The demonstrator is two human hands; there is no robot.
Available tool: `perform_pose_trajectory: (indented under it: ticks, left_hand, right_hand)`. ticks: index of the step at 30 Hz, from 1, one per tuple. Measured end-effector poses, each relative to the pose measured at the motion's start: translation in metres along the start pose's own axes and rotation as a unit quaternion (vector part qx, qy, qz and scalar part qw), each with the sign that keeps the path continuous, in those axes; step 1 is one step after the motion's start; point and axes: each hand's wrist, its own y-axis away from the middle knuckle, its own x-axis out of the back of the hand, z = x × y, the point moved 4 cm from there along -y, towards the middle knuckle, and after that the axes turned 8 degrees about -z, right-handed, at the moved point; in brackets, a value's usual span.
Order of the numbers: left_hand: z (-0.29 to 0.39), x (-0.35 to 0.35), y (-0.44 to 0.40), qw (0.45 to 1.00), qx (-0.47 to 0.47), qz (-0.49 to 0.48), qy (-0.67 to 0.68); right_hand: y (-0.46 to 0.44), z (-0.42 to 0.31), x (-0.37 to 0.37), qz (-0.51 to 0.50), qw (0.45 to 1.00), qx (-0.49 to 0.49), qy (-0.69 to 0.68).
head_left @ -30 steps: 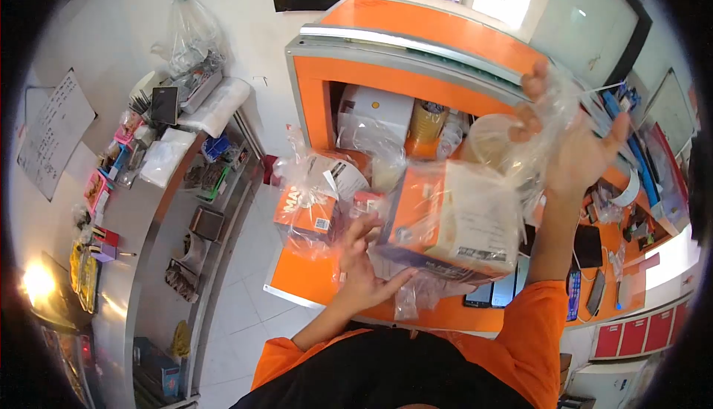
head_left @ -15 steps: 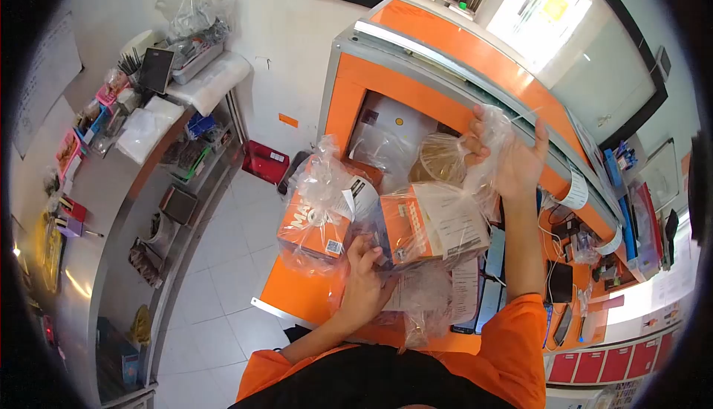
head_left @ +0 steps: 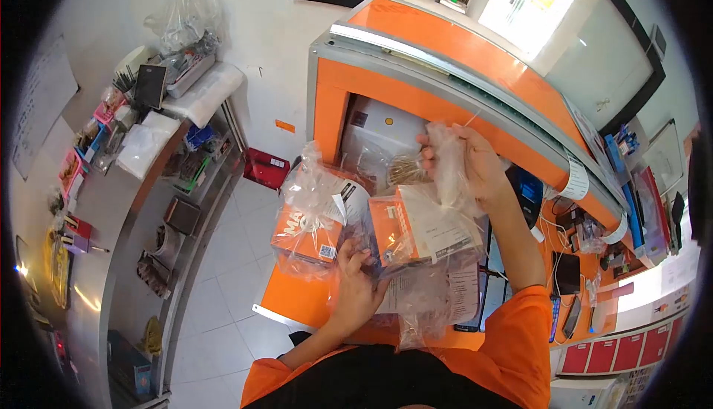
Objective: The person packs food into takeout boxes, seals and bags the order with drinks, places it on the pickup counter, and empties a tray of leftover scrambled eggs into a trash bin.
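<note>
An orange-and-white box (head_left: 394,223) with a printed slip (head_left: 445,223) on it sits inside a clear plastic bag. My right hand (head_left: 475,167) is closed around the gathered top of this plastic bag (head_left: 449,164), above the box. At the box's lower left corner, my left hand (head_left: 356,283) curls its fingers around the bagged edge. Just left of it stands a second orange box (head_left: 308,223) in a knotted clear bag. Below the right-hand box lies another clear plastic wrap (head_left: 423,305) with printed paper under it.
An orange counter (head_left: 290,290) bears the packages, with an open compartment (head_left: 371,130) behind them. Phones and cables lie at the right, near a black phone (head_left: 567,271). A shelf unit (head_left: 141,208) lines the left wall. A red bin (head_left: 265,169) stands on the floor.
My right hand has come down and left, and its spread fingers have closed around the bag's top, drawing it together. My left hand stays at the box's corner.
</note>
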Motion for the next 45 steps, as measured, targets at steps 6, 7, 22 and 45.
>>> perform_pose_trajectory:
  ticks: [6,7,22,45]
  left_hand:
    - [0.012,0.004,-0.005,0.999,-0.016,0.019,-0.022]
    - [0.005,0.001,-0.001,1.0,-0.011,0.026,-0.01]
    - [0.0,-0.004,-0.001,0.999,-0.024,0.042,-0.024]
    - [0.006,-0.004,0.003,0.981,-0.021,0.024,0.193]
  right_hand:
    - [0.019,0.01,-0.003,-0.013,0.997,-0.058,0.051]
    - [0.023,0.011,-0.004,0.001,0.995,-0.06,0.078]
    - [0.028,0.001,-0.042,-0.098,0.974,0.052,0.199]
    - [0.059,0.014,-0.014,0.033,0.86,0.134,0.49]
